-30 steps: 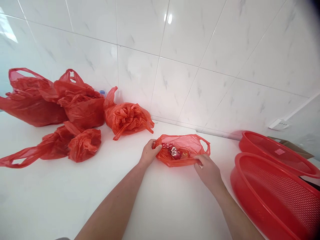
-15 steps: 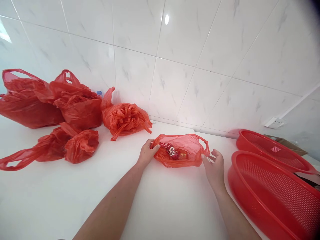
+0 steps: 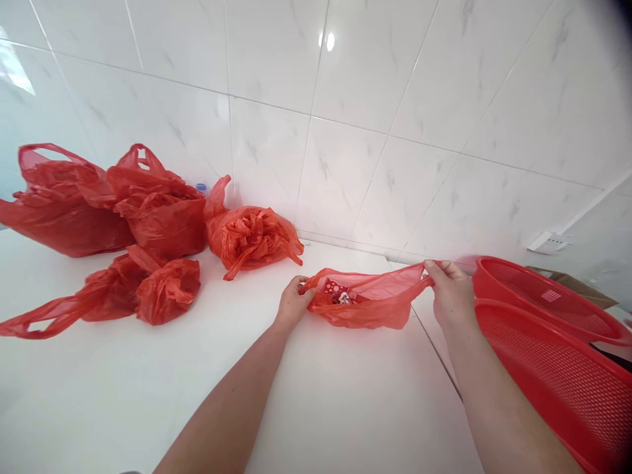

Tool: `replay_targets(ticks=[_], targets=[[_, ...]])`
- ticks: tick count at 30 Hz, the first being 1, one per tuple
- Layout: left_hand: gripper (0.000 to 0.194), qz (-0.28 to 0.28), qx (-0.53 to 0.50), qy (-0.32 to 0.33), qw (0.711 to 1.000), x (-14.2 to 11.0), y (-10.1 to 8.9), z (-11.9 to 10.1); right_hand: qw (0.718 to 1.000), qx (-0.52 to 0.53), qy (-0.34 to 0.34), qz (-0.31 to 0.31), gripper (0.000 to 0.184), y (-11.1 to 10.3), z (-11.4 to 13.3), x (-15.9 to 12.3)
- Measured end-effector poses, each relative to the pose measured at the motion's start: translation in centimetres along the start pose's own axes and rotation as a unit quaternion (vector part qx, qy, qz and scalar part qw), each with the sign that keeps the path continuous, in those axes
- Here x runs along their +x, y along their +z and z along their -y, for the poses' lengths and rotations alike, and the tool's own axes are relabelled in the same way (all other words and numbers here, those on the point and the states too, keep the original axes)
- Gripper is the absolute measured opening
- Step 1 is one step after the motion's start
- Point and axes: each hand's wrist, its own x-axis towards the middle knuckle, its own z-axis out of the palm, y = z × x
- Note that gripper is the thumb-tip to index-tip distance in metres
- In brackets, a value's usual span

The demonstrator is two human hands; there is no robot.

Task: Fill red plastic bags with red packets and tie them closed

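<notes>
A thin red plastic bag (image 3: 370, 315) lies on the white table in front of me with its mouth spread. My left hand (image 3: 295, 303) pinches its left edge. Over on the other side, my right hand (image 3: 450, 289) is closed on the bag's handle and pulls it up and outward, so the rim is stretched taut. Inside the bag are small red wrapped packets (image 3: 340, 294), one with white dots and one with white lettering; the bag's front wall partly hides them.
Several filled red plastic bags (image 3: 162, 217) stand at the left by the tiled wall, with a smaller knotted bag (image 3: 168, 289) before them. Two red mesh baskets (image 3: 548, 368) are at the right, near a wall socket (image 3: 548, 242). A blue cap (image 3: 201, 187) shows behind the bags.
My right hand has taken hold of the bag's right handle and drawn it right and upward. The mouth has narrowed and the packets are less visible. My left hand keeps its grip.
</notes>
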Motion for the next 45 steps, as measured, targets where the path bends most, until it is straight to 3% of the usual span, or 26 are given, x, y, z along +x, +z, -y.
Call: replay_targets(ticks=[5, 8, 11, 15, 20, 23, 27, 30, 34, 36, 38, 42, 45], targets=[[0.029, -0.027, -0.035, -0.003, 0.999, 0.3, -0.1, 0.5, 0.995, 0.088, 0.048, 0.029, 0.021, -1.0, -0.7, -0.9], [0.032, -0.033, -0.045, 0.003, 0.998, 0.3, -0.2, -0.3, 0.989, 0.116, 0.073, 0.053, 0.021, -2.0, -1.7, -1.9], [0.028, -0.068, -0.038, 0.031, 0.996, 0.5, -0.2, -2.5, 0.986, 0.138, 0.067, 0.068, 0.019, -2.6, -1.9, -2.2], [0.015, -0.109, -0.004, 0.091, 0.99, 1.5, 0.3, -7.2, 0.978, 0.184, 0.059, 0.074, 0.017, -2.0, -0.8, -0.7], [0.015, -0.015, -0.146, 0.026, 0.989, 3.7, 2.3, -14.0, 0.966, 0.211, 0.138, 0.054, 0.017, 0.7, 0.5, 2.9], [0.018, 0.007, -0.192, 0.049, 0.98, 4.1, 3.5, -17.6, 0.955, 0.254, 0.141, 0.062, 0.013, 2.1, 1.7, 4.4], [0.034, 0.051, -0.15, 0.124, 0.98, 3.4, 4.1, -21.1, 0.938, 0.308, 0.112, 0.115, 0.011, 2.8, 3.6, 4.8], [0.044, 0.086, -0.048, 0.182, 0.978, 2.7, 3.5, -22.3, 0.938, 0.304, 0.109, 0.127, 0.011, 2.5, 4.2, 4.5], [0.051, 0.01, 0.125, 0.22, 0.967, 1.8, 1.6, -20.8, 0.949, 0.27, 0.073, 0.148, 0.026, 0.9, 2.4, 3.5], [0.053, -0.046, 0.15, 0.229, 0.961, 1.3, 0.5, -18.3, 0.957, 0.244, 0.05, 0.151, 0.036, -0.3, 0.2, 2.8], [0.057, -0.061, 0.144, 0.219, 0.963, 0.9, -0.5, -14.7, 0.962, 0.214, 0.061, 0.159, 0.053, -1.3, -2.5, 1.9], [0.081, -0.036, 0.135, 0.11, 0.984, 0.9, -1.0, -6.6, 0.969, 0.134, 0.118, 0.168, 0.084, -1.4, -7.4, 0.8], [0.097, -0.066, 0.053, 0.026, 0.996, 1.5, 0.3, -2.7, 0.974, 0.111, 0.14, 0.138, 0.095, 0.5, -8.8, 0.2]])
